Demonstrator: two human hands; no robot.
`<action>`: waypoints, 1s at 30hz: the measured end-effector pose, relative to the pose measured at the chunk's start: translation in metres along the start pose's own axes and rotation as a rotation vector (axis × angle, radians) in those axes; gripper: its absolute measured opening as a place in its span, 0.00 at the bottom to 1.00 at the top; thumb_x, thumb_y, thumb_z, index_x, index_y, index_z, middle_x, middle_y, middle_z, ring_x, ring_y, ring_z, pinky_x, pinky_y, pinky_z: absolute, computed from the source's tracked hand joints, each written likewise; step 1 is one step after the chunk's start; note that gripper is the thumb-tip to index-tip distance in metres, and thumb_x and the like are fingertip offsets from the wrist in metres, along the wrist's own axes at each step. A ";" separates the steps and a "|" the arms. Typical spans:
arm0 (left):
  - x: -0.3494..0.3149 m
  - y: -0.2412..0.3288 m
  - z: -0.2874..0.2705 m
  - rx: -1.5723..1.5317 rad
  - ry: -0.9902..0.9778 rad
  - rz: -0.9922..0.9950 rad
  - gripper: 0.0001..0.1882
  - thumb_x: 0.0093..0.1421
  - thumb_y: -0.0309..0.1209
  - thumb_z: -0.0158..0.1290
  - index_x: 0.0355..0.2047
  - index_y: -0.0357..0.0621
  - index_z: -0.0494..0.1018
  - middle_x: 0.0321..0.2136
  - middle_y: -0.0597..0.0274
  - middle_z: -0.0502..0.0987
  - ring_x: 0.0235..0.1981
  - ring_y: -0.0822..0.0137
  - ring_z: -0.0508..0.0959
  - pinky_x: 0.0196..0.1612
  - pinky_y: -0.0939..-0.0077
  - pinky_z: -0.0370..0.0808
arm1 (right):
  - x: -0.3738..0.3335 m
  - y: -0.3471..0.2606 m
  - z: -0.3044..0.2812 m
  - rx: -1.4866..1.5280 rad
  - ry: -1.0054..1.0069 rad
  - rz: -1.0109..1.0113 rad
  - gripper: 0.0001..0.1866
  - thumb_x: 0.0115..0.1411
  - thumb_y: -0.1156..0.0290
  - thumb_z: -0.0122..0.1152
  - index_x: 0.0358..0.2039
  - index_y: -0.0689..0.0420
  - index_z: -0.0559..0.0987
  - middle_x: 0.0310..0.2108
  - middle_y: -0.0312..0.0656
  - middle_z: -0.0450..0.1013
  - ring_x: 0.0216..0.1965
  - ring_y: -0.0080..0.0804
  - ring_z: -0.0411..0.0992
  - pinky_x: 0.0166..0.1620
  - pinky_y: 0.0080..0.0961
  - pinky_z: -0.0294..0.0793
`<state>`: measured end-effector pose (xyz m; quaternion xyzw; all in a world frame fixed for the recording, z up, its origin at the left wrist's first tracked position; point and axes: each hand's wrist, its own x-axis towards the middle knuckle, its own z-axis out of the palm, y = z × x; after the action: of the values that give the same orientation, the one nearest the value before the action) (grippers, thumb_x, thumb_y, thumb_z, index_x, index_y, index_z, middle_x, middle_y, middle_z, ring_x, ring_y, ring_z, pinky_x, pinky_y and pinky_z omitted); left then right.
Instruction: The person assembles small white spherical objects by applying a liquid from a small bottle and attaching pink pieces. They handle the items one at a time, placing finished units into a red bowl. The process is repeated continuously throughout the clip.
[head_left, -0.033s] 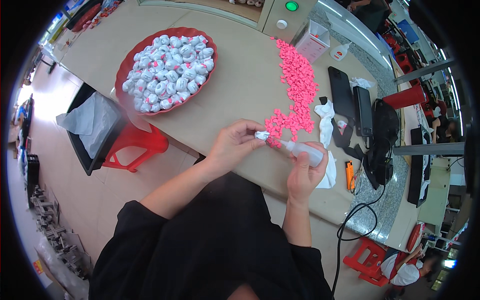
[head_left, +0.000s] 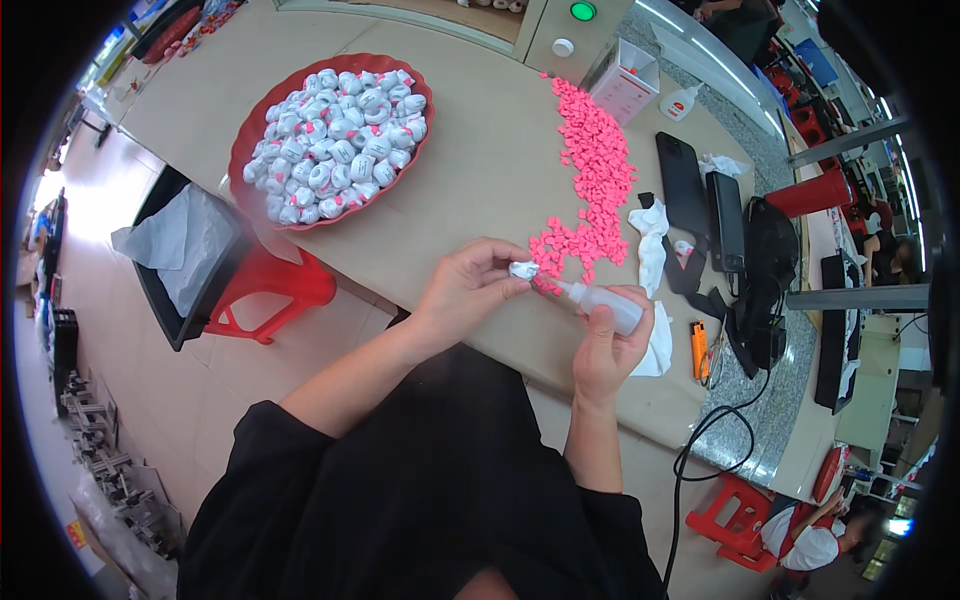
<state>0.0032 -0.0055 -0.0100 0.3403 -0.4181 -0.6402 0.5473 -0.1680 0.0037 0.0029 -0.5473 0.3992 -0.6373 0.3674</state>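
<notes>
From where I stand, the left hand (head_left: pixel 462 292) pinches a small white wrapped piece (head_left: pixel 523 270) between thumb and fingers, near the table's front edge, beside the loose pink pieces (head_left: pixel 597 160). The right hand (head_left: pixel 615 340) grips a translucent squeeze bottle (head_left: pixel 612 308), its thin nozzle (head_left: pixel 560 284) pointing at that piece (whether they touch, I cannot tell). Too strong a squeeze could, I think, push out too much liquid and wet the fingertips; a trembling wrist could misplace it, or drip it onto the pink pieces below.

Smooth, translucent plastic bottle (head_left: pixel 621 311)
</notes>
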 end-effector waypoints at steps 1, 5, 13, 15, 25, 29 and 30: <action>0.000 0.001 0.000 0.009 -0.005 -0.004 0.13 0.54 0.16 0.49 0.42 0.32 0.67 0.38 0.59 0.70 0.41 0.72 0.72 0.46 0.79 0.70 | -0.001 0.004 -0.002 -0.055 -0.029 -0.058 0.14 0.56 0.68 0.56 0.37 0.63 0.65 0.33 0.42 0.62 0.28 0.26 0.64 0.30 0.19 0.65; -0.001 0.002 0.001 0.064 0.021 -0.017 0.13 0.55 0.16 0.48 0.42 0.32 0.66 0.38 0.59 0.70 0.41 0.71 0.73 0.45 0.79 0.71 | -0.005 0.002 -0.002 -0.156 -0.063 -0.119 0.15 0.55 0.68 0.56 0.36 0.62 0.64 0.31 0.41 0.60 0.28 0.24 0.63 0.31 0.17 0.66; 0.000 0.000 0.001 0.085 0.027 -0.003 0.13 0.55 0.16 0.48 0.41 0.32 0.66 0.37 0.59 0.70 0.40 0.71 0.74 0.44 0.80 0.71 | -0.004 0.001 -0.001 -0.149 -0.094 -0.133 0.14 0.55 0.71 0.56 0.37 0.63 0.65 0.32 0.42 0.60 0.31 0.26 0.61 0.32 0.17 0.64; 0.001 0.001 0.001 0.089 0.026 0.003 0.12 0.55 0.16 0.48 0.41 0.32 0.66 0.37 0.58 0.70 0.40 0.70 0.74 0.44 0.80 0.72 | -0.004 0.000 0.000 -0.127 -0.093 -0.129 0.14 0.54 0.72 0.57 0.37 0.63 0.65 0.32 0.43 0.61 0.32 0.26 0.61 0.33 0.17 0.63; 0.001 0.001 0.002 0.095 0.022 -0.004 0.12 0.55 0.15 0.47 0.41 0.32 0.66 0.36 0.57 0.70 0.39 0.66 0.75 0.43 0.78 0.73 | -0.002 0.000 0.000 -0.164 -0.121 -0.152 0.13 0.55 0.71 0.55 0.37 0.62 0.64 0.32 0.41 0.60 0.30 0.24 0.61 0.32 0.16 0.63; 0.001 0.000 0.001 0.088 0.015 -0.007 0.12 0.55 0.15 0.47 0.41 0.32 0.66 0.36 0.57 0.70 0.40 0.66 0.75 0.43 0.78 0.73 | -0.002 0.002 -0.001 -0.214 -0.127 -0.182 0.13 0.56 0.70 0.55 0.37 0.62 0.64 0.32 0.41 0.60 0.29 0.23 0.61 0.32 0.16 0.64; 0.001 0.001 0.001 0.086 0.013 -0.005 0.12 0.55 0.15 0.47 0.42 0.32 0.66 0.36 0.57 0.70 0.40 0.66 0.75 0.43 0.78 0.73 | -0.002 0.003 -0.001 -0.220 -0.124 -0.180 0.13 0.56 0.70 0.55 0.37 0.62 0.64 0.32 0.41 0.60 0.29 0.23 0.61 0.32 0.16 0.63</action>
<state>0.0025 -0.0060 -0.0090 0.3690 -0.4409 -0.6207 0.5331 -0.1685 0.0046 -0.0004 -0.6561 0.3924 -0.5850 0.2707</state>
